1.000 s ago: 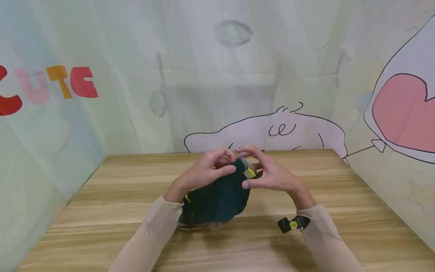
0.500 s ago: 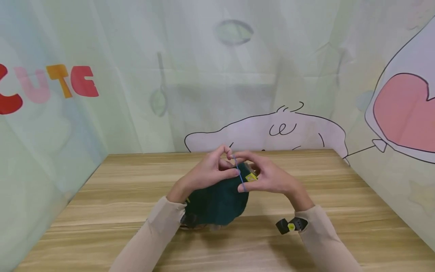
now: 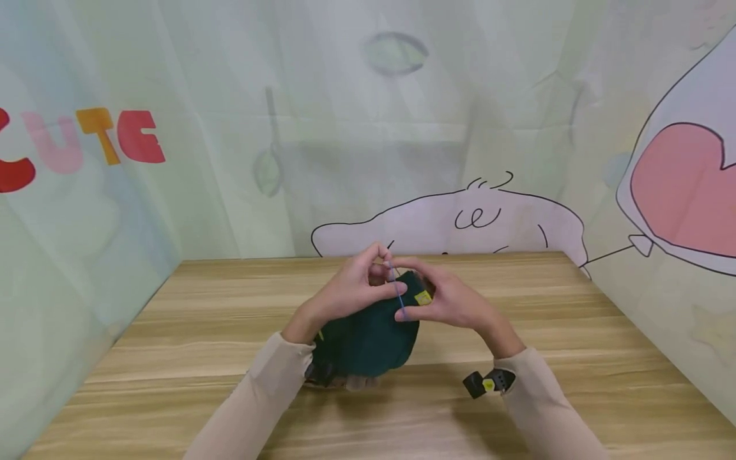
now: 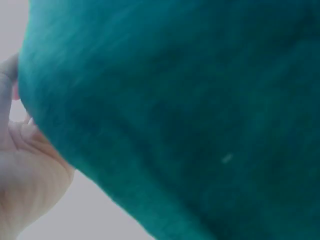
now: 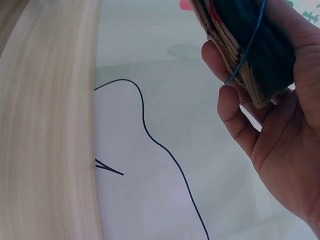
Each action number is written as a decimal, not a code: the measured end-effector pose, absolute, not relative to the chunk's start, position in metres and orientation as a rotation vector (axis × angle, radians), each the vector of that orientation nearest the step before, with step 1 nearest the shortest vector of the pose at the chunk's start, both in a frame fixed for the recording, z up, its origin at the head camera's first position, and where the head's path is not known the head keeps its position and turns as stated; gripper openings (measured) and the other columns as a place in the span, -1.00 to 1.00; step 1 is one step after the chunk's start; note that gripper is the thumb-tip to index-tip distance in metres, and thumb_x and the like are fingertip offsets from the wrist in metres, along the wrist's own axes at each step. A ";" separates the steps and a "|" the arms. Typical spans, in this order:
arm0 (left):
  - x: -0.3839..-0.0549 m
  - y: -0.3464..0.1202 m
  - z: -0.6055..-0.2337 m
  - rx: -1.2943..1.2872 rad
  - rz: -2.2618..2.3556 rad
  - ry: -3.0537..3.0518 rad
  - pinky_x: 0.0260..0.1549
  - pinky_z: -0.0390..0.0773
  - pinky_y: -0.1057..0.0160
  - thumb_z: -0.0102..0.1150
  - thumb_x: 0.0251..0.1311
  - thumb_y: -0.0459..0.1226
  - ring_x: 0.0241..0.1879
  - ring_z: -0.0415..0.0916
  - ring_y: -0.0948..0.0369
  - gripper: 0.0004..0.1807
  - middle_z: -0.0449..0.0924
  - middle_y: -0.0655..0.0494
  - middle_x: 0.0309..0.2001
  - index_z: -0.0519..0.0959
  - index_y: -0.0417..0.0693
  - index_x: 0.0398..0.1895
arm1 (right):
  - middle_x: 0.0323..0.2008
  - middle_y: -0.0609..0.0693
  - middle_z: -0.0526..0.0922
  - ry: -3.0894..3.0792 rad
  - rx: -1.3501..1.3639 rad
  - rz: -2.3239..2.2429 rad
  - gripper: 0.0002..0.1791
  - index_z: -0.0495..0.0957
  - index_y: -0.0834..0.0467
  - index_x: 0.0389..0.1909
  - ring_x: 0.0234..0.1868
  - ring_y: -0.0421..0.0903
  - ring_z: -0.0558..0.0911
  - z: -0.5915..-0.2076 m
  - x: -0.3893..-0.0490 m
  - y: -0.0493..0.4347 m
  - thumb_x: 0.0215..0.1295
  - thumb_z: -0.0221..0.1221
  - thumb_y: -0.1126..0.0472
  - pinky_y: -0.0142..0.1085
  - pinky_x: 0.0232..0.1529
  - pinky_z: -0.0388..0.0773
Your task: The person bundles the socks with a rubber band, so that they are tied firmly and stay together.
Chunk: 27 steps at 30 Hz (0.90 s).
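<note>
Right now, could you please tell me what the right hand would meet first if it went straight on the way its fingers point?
Probably the left hand: in the head view, the right hand, which holds the blue band, points that way; depth, and whether they touch, is unclear.

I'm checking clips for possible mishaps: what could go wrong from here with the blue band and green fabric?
The blue band looks taut against the right hand and might slip and snap back. It crosses close to the ribbed edge of the green fabric, so it could slide off. The fabric looks soft, so it may also sag or unfold.
</note>
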State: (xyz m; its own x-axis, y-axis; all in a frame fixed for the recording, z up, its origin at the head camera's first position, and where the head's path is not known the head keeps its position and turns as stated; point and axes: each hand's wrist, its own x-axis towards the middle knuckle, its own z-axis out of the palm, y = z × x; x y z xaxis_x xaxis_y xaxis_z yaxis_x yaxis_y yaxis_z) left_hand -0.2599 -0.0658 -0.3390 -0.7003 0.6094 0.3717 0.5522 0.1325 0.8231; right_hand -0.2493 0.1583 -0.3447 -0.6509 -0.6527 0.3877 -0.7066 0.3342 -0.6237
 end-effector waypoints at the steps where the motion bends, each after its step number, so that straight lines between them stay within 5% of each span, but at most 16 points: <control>1: -0.260 -0.066 -0.339 1.196 1.636 2.312 -0.24 0.49 0.26 0.29 0.30 -0.36 -0.36 0.54 0.18 -0.63 0.54 0.07 -0.40 0.23 -0.11 -0.11 | -0.31 -0.16 0.53 -2.521 1.259 1.234 -0.21 0.31 -0.15 0.40 -0.38 -0.18 0.46 -0.344 -0.249 0.160 0.18 0.45 0.11 -0.32 -0.36 0.41; 7: -0.259 -0.067 -0.338 1.227 1.561 2.317 -0.29 0.36 0.26 0.22 0.34 -0.37 -0.39 0.42 0.16 -0.64 0.54 0.08 -0.34 0.23 -0.10 -0.02 | -0.49 -0.12 0.40 -2.515 1.227 1.242 -0.22 0.29 -0.09 0.41 -0.50 -0.17 0.38 -0.341 -0.250 0.166 0.21 0.42 0.19 -0.30 -0.47 0.39; 11: -0.259 -0.071 -0.338 1.210 1.514 2.308 -0.25 0.33 0.21 0.18 0.38 -0.32 -0.34 0.44 0.12 -0.64 0.58 0.07 -0.33 0.21 -0.07 0.03 | -0.37 -0.12 0.56 -2.480 1.254 1.219 -0.22 0.26 -0.05 0.45 -0.39 -0.19 0.49 -0.340 -0.251 0.166 0.24 0.39 0.20 -0.27 -0.28 0.51; 14: -0.262 -0.074 -0.339 1.194 1.475 2.300 -0.21 0.36 0.15 0.16 0.41 -0.29 -0.32 0.49 0.11 -0.64 0.64 0.06 -0.32 0.19 -0.05 0.07 | -0.10 -0.03 0.69 -2.438 1.256 1.235 -0.19 0.23 -0.03 0.46 -0.18 -0.12 0.62 -0.340 -0.251 0.167 0.25 0.38 0.26 -0.16 -0.09 0.58; 21: -0.265 -0.075 -0.338 1.250 1.574 2.329 -0.15 0.48 0.13 0.20 0.37 -0.34 -0.33 0.58 0.11 -0.60 0.67 0.03 -0.32 0.21 -0.10 0.09 | -0.22 -0.02 0.69 -2.427 1.205 1.259 -0.18 0.21 -0.08 0.45 -0.28 -0.12 0.65 -0.339 -0.250 0.169 0.24 0.38 0.28 -0.20 -0.22 0.59; 27: -0.262 -0.073 -0.335 1.266 1.709 2.319 -0.24 0.64 0.11 0.24 0.33 -0.39 -0.29 0.65 0.09 -0.61 0.69 -0.02 -0.25 0.24 -0.08 0.05 | 0.00 0.03 0.64 -2.496 1.266 1.365 -0.27 0.31 -0.04 0.36 -0.17 -0.07 0.68 -0.340 -0.248 0.164 0.20 0.42 0.24 -0.21 -0.19 0.67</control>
State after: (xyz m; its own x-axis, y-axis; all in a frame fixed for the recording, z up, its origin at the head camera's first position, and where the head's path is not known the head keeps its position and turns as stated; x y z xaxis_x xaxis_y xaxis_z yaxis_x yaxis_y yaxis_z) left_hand -0.2622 -0.0727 -0.3346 -0.6761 0.5902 0.4411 0.5961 0.0862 0.7983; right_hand -0.2485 0.1639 -0.3400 -0.6692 -0.6393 0.3788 -0.6638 0.2853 -0.6913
